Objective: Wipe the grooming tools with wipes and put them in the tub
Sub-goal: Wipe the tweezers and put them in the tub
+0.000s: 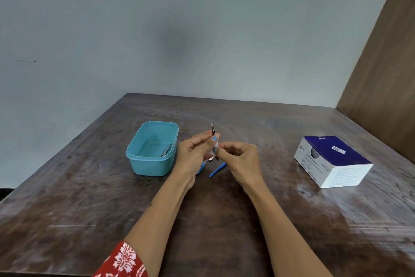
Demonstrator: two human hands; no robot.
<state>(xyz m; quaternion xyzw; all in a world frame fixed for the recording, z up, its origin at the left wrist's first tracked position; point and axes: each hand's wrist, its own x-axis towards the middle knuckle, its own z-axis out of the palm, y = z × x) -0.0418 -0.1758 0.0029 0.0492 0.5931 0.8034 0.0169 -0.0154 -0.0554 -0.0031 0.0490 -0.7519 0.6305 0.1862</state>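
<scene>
Steel tweezers (212,129) pinched between left hand (193,153) and right hand (241,160), beside tub (137,164) rim.

Tweezers (212,128): slim metal tool, held nearly upright above the table, tip pointing up; lower part hidden by fingers.
Wipe (215,148): small white piece, wrapped against the middle of the tweezers.
Tub (143,164): turquoise plastic, rectangular with rounded corners, open, left of the tweezers, standing on the table.
Tool in tub (166,150): thin metal item, lying against the right inner wall.
Blue tools (217,170): two slim blue handles, lying on the table below the tweezers, partly hidden.
</scene>
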